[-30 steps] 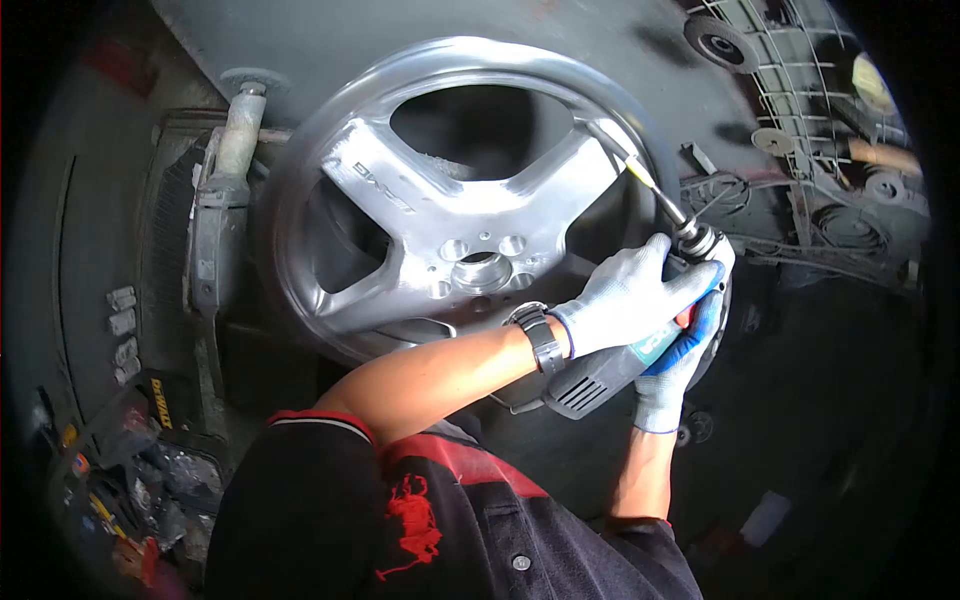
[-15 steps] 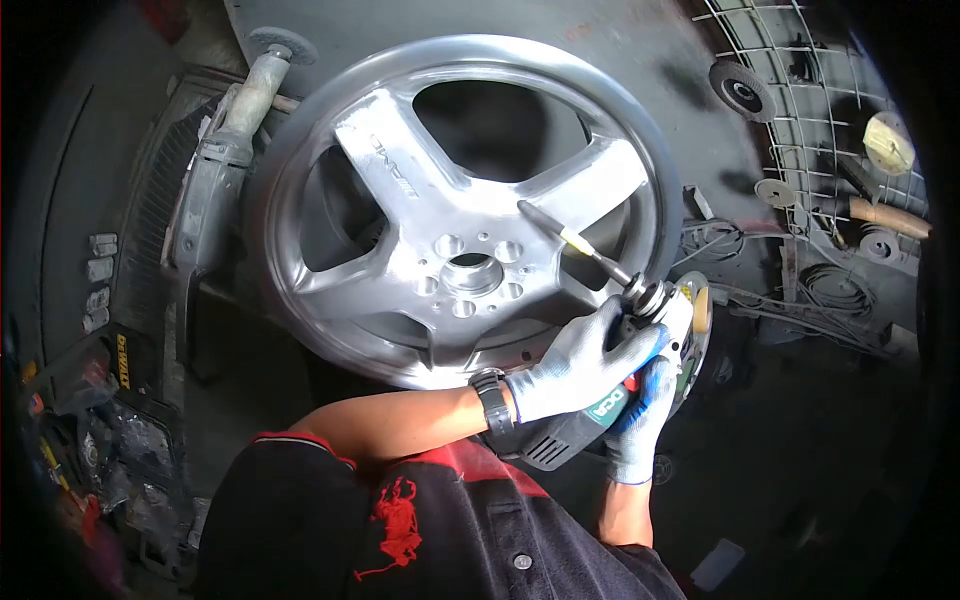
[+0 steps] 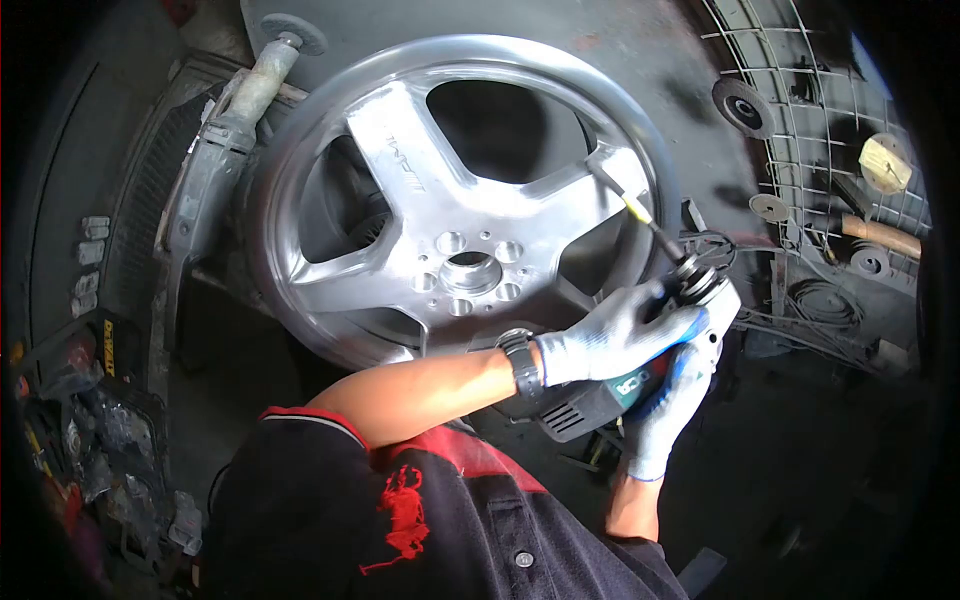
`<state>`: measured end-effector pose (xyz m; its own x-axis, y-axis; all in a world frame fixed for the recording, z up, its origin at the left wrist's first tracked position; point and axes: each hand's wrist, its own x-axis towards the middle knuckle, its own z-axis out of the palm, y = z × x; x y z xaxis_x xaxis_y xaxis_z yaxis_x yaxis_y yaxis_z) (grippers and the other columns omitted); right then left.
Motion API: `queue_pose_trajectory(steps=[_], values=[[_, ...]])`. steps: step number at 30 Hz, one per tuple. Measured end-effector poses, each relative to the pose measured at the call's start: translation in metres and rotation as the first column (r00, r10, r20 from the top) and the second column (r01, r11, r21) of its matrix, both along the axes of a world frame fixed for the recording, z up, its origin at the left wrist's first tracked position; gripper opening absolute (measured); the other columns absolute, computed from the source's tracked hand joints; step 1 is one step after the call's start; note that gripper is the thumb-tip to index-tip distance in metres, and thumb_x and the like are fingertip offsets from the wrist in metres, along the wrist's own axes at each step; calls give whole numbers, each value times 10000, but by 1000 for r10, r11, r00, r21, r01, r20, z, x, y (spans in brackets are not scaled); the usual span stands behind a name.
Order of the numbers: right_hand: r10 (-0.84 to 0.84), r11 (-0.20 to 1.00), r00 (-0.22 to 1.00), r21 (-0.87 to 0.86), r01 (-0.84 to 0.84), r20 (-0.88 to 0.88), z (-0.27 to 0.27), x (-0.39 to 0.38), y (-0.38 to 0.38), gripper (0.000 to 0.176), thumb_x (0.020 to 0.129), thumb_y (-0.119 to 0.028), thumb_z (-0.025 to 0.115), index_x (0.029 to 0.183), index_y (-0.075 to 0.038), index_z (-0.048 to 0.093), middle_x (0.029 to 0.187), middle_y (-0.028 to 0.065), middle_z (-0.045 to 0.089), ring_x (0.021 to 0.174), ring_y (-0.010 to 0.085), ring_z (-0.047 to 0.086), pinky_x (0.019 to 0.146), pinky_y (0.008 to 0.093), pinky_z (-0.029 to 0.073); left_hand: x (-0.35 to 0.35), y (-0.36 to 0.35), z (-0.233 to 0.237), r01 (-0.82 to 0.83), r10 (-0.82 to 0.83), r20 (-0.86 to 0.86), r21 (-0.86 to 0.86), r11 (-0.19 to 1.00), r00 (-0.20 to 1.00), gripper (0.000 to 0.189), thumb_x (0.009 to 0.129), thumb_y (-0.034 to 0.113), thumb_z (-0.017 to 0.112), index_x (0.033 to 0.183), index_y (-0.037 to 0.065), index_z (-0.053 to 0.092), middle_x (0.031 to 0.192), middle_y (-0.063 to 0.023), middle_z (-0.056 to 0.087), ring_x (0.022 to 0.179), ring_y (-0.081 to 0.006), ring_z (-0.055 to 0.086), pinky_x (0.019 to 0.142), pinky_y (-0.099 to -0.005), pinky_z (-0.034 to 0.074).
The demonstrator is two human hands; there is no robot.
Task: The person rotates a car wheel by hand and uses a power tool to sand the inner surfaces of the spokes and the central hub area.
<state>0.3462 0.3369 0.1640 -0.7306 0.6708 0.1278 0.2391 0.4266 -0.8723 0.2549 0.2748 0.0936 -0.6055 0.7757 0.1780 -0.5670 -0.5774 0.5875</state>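
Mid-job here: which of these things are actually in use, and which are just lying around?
In use: alloy wheel; grinder, gripped by left hand and right hand; long bit, tip at a spoke.
Lying about: abrasive disc by the wire rack; wooden handle; coiled cables; DeWalt case.

My left hand (image 3: 612,338), in a grey knit glove, covers most of the grey and green power grinder (image 3: 585,405). My right hand (image 3: 665,405), in a blue-palmed glove, is half hidden beneath it. My left forearm (image 3: 440,385) hides the lower rim of the silver spoked alloy wheel (image 3: 330,290). The raised lettering (image 3: 405,165) on one spoke is too blurred to read. The grinder's thin bit tip (image 3: 606,180) blurs into the metal, so I cannot tell whether it touches.
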Motion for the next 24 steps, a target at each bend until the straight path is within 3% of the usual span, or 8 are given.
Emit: queue_pose_trajectory(steps=[2,7,10,11,13,15,17,24], values=[[-69,997,988,54,62,138,0,16,-7,830,860,-317,716,1484,45,306,1412,151,484,1287,223,480,1094,366,371,8,-15,-1,-15,10,74,61,998,997,389,1004,192,584,1335,-1,518,1099,-39,617,1036,-89,506,945,-294,439],[-43,998,993,-48,48,108,1,13,-32,861,799,-219,721,1491,48,284,1435,158,453,1302,239,467,1118,376,350,20,-33,-9,-13,14,63,-14,1000,998,525,1007,191,568,1455,-17,390,1321,-95,554,1221,-129,459,1101,-314,340],[-29,1000,996,6,28,86,2,12,-20,842,822,-238,706,1493,44,282,1424,153,461,1296,230,469,1112,367,352,10,-20,-6,-27,26,11,70,997,1000,505,998,202,579,1417,-34,425,1288,-92,565,1180,-125,476,1066,-307,374],[-31,999,993,41,27,114,8,8,-20,845,844,-280,717,1493,44,283,1422,152,463,1295,223,468,1103,363,355,10,-13,2,-40,14,170,156,987,985,454,995,228,592,1351,-34,492,1192,-74,603,1101,-111,503,1003,-298,415],[-75,997,997,24,75,25,8,0,-20,862,858,-325,729,1491,52,282,1419,150,466,1289,218,469,1094,361,360,-11,-18,7,142,-145,62,52,989,987,418,990,263,606,1287,-24,546,1093,-47,626,1028,-94,514,943,-287,438],[-89,996,996,9,89,-1,5,-2,-20,880,866,-371,728,1486,64,280,1422,158,461,1293,228,463,1101,369,349,-11,-10,2,133,-135,35,63,989,990,402,987,290,613,1244,-16,576,1045,-31,629,992,-80,511,911,-277,440],[-60,973,996,225,43,68,-1,6,-18,896,858,-385,729,1482,73,278,1429,170,449,1302,243,453,1111,387,337,-9,-15,0,88,-94,51,105,991,994,424,988,286,608,1286,-12,561,1050,-27,625,995,-81,509,916,-278,439],[-126,992,985,40,122,116,-18,25,-57,898,816,-201,726,1507,57,214,1464,204,402,1329,278,435,1122,398,332,20,-42,-31,101,-104,48,55,993,993,573,985,236,595,1468,-4,402,1325,-94,581,1212,-125,488,1080,-311,373]])
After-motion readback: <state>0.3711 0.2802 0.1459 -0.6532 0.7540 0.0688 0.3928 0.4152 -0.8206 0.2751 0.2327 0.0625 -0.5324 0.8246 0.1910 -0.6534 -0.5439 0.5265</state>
